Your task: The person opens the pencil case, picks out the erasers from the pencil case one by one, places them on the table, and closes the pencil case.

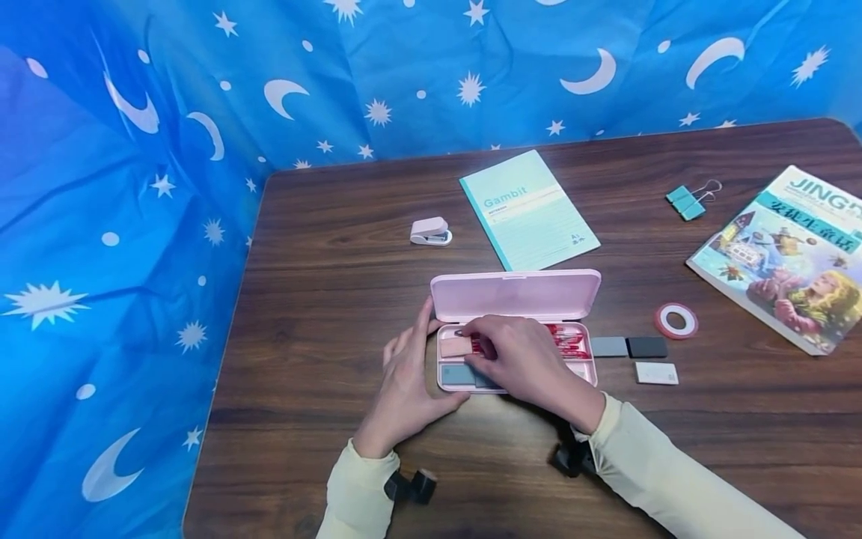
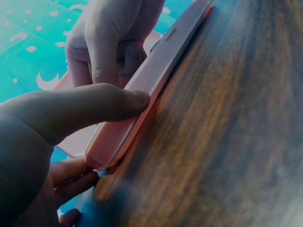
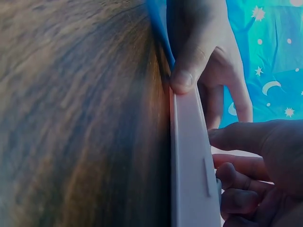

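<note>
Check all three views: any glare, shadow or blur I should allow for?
Head: bright and mostly crisp, with a pale sheen on the table just in front of the pencil case; left wrist: dimmer and hazy, the table smeared at right; right wrist: dim too, table soft at left, the case's near wall readable.

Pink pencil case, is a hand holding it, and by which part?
The left hand holds the pencil case by its left end, thumb against the near wall. The right hand reaches inside; whether it grips anything cannot be told.
</note>
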